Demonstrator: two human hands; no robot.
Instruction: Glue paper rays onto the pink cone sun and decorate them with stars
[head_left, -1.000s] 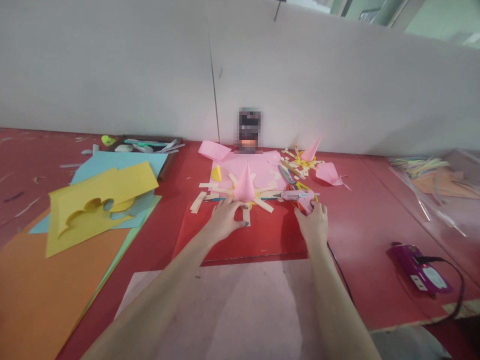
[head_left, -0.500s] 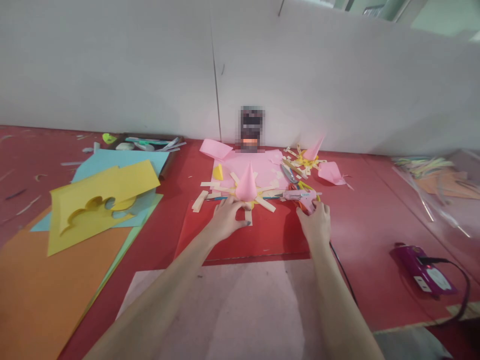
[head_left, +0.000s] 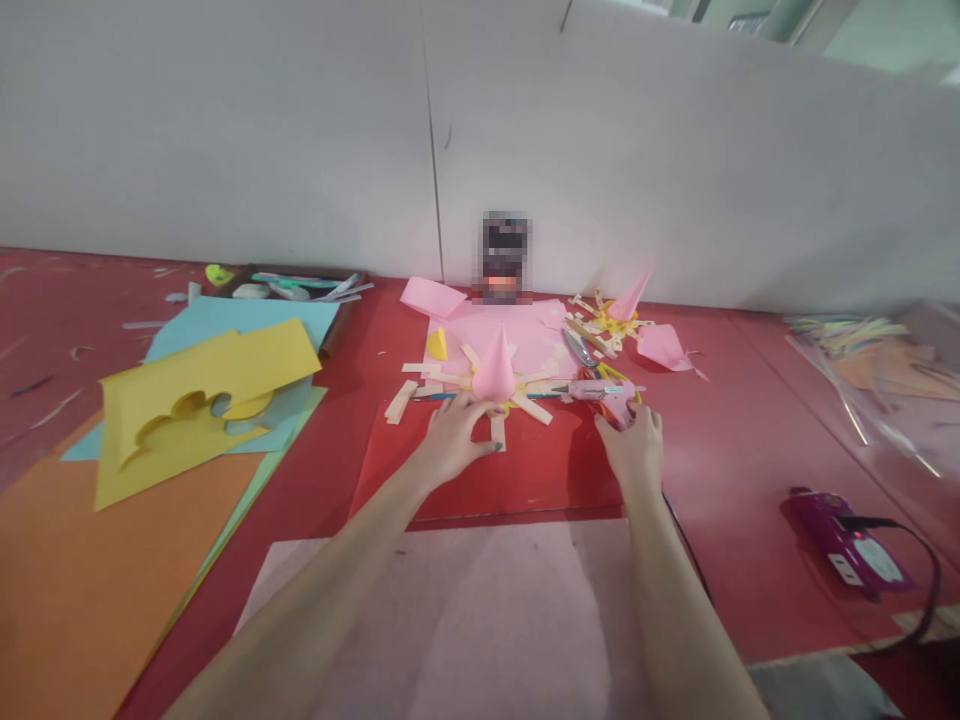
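From where I stand, the person's left hand (head_left: 454, 438) reaches over the red board (head_left: 555, 475) in the middle of the table (head_left: 731, 420), its fingertips at the near side of a pink cone (head_left: 494, 372); the thumb rests by a pale strip (head_left: 498, 430) in front of it, and I cannot tell whether this hand is pinching anything or only touching. The cone stands upright, point up, midway along the table and nearer its far edge, with pale strips fanning out around its base; a yellow piece (head_left: 437, 345) lies just behind it.

The right hand (head_left: 634, 440) is grasping the handle of a pink glue gun (head_left: 604, 389), thumb on one side and fingers on the other; the nozzle points toward the cone, and scissor-like orange and yellow handles show just behind the gun.

Past them, toward the far edge, a pink sheet (head_left: 484, 335) lies flat, with a second, leaning cone (head_left: 631, 298) on its right and a blurred dark object (head_left: 504, 255) upright against the wall (head_left: 262, 130); a dark tray (head_left: 337, 335) of oddments sits along the far edge to the left.

Yellow paper (head_left: 259, 362) with cutouts overlaps blue paper (head_left: 202, 320), while orange paper (head_left: 127, 560) spreads toward the near left corner; over by the near right edge lies a purple socket box (head_left: 844, 545), a black plug in it.
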